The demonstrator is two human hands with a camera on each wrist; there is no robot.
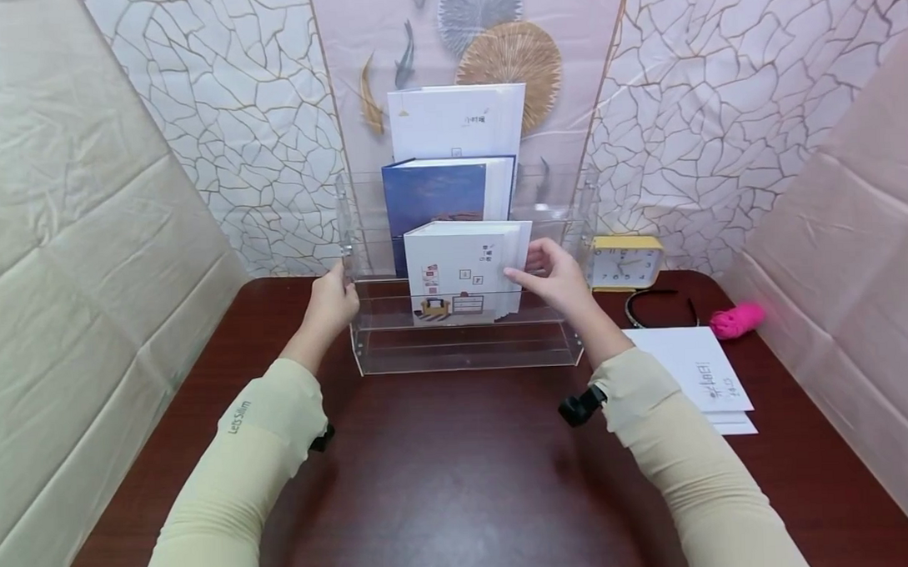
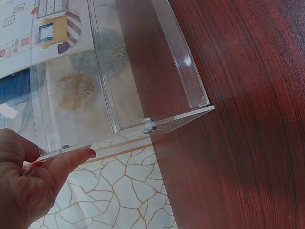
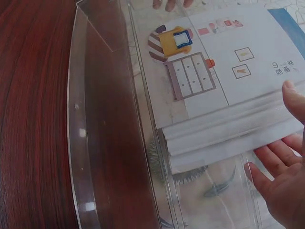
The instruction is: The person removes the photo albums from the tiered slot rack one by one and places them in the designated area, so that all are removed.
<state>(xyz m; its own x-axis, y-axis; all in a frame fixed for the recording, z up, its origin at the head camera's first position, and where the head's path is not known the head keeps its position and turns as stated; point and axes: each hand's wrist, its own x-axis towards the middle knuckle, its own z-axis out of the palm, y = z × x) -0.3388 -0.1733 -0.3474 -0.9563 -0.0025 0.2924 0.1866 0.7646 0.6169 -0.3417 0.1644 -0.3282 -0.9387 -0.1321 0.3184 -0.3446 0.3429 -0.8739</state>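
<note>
Dark wood desk (image 1: 461, 483) lies under both hands. From left, I read "Lets Slim" on the sleeve (image 1: 221, 483); left hand (image 1: 330, 303) grips the clear rack (image 1: 467, 358), probably for steadiness. Between the hands, white books (image 1: 453, 263) stand in it; right hand (image 1: 561, 278) pinches their edge, seemingly to support them. Cover characters are too small for me.

Tabletop (image 1: 446, 476) before the rack (image 1: 383, 313) leaves passage; books (image 1: 453, 271) block its middle; the transparent lowest tier (image 1: 467, 358) seems passable.

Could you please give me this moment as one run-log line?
left hand: grips clear rack | right hand: holds front white book by edge | blue book: behind front white book | rear white book: behind blue book
</note>
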